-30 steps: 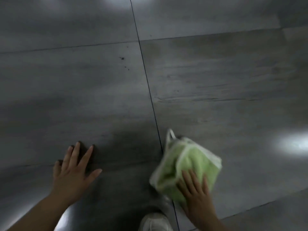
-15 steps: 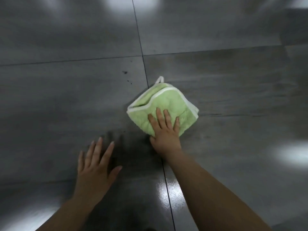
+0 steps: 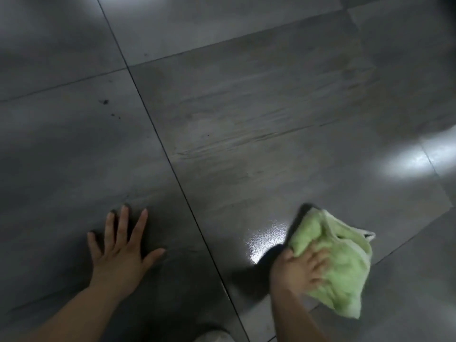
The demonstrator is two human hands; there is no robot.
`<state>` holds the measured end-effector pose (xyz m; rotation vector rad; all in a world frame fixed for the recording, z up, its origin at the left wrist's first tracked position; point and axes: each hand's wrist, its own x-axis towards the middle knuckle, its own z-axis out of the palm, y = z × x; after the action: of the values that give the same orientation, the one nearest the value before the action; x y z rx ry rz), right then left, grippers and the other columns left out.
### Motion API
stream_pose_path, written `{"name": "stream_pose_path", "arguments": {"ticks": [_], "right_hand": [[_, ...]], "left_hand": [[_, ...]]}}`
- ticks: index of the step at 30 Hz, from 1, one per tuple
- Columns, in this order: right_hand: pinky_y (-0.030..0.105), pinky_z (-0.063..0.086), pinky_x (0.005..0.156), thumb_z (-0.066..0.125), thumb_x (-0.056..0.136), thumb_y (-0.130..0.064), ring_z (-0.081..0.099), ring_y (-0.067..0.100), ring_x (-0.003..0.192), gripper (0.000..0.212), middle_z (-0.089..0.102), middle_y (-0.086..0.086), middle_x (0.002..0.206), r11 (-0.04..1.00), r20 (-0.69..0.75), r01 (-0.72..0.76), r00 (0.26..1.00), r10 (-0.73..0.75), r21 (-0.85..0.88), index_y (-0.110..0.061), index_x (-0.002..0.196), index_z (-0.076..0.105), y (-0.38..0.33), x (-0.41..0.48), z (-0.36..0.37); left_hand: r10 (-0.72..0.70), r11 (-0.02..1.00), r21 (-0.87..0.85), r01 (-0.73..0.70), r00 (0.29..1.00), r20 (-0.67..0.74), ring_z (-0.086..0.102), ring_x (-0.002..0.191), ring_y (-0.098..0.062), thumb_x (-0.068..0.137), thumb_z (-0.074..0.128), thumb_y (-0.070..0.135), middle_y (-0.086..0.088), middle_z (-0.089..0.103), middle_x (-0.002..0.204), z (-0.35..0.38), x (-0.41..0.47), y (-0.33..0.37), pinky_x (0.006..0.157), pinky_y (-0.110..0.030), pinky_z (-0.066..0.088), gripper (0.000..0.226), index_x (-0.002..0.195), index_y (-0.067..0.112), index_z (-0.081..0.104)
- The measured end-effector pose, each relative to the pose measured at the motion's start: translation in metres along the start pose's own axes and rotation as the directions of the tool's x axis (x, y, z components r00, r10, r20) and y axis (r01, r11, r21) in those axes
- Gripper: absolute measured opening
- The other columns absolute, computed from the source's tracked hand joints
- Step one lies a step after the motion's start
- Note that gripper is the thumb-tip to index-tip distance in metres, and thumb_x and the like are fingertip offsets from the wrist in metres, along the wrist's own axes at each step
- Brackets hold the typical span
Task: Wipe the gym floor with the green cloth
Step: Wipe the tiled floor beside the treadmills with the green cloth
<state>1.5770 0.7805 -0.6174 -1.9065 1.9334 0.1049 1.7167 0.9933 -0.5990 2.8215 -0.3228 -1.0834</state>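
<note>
The green cloth (image 3: 338, 262), edged in white with a small loop, lies bunched on the grey tiled floor (image 3: 246, 124) at the lower right. My right hand (image 3: 299, 270) presses down on its left part, fingers spread into the fabric. My left hand (image 3: 121, 253) rests flat on the floor at the lower left, fingers apart, holding nothing. A dark grout line runs diagonally between the two hands.
Small dark spots (image 3: 104, 102) mark the tile at the upper left. Faint wiping streaks (image 3: 234, 141) cross the middle tile. A wet shine (image 3: 261, 240) sits just left of the cloth. The tip of a white shoe (image 3: 214, 338) shows at the bottom edge.
My right hand has dragged the cloth from the middle of the floor back toward me and to the right. The left hand stays planted on the floor.
</note>
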Motion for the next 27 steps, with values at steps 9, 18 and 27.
{"name": "stream_pose_path", "arguments": {"ticks": [9,18,27], "right_hand": [[0.043,-0.001,0.111,0.039,0.063,-0.04,-0.002,0.019,0.144,0.066,0.001,-0.003,0.157,0.182,0.324,0.957,0.251,-0.912,-0.227,-0.021,0.127,0.039,-0.055,0.003,0.037],[0.053,-0.003,0.113,0.028,0.076,-0.033,0.005,0.03,0.144,0.073,0.013,0.012,0.156,0.853,-0.006,0.499,0.863,-0.505,-0.153,-0.013,0.146,0.02,-0.198,0.043,0.044],[0.042,0.013,0.106,0.036,0.065,-0.033,0.032,0.026,0.124,0.06,0.058,0.013,0.13,-0.366,0.349,0.92,-0.3,-0.888,-0.139,-0.02,0.124,0.039,-0.294,-0.058,0.13]], "left_hand": [[-0.027,0.991,-0.131,-0.012,0.955,-0.295,0.025,0.129,-0.029,0.077,0.014,0.071,-0.023,0.042,0.14,-0.01,0.01,-0.035,0.107,-0.05,0.025,0.08,0.131,0.018,0.041],[-0.439,0.893,-0.311,0.326,0.785,-0.437,0.008,0.144,-0.027,0.06,0.021,0.069,-0.012,0.016,0.154,-0.056,0.071,-0.129,0.116,-0.047,0.002,0.095,0.141,0.018,0.024],[-0.426,0.89,-0.35,0.291,0.802,-0.418,0.017,0.139,-0.022,0.07,0.014,0.074,-0.012,0.033,0.148,-0.06,0.074,-0.138,0.107,-0.015,-0.02,0.088,0.136,0.02,0.035]]}}
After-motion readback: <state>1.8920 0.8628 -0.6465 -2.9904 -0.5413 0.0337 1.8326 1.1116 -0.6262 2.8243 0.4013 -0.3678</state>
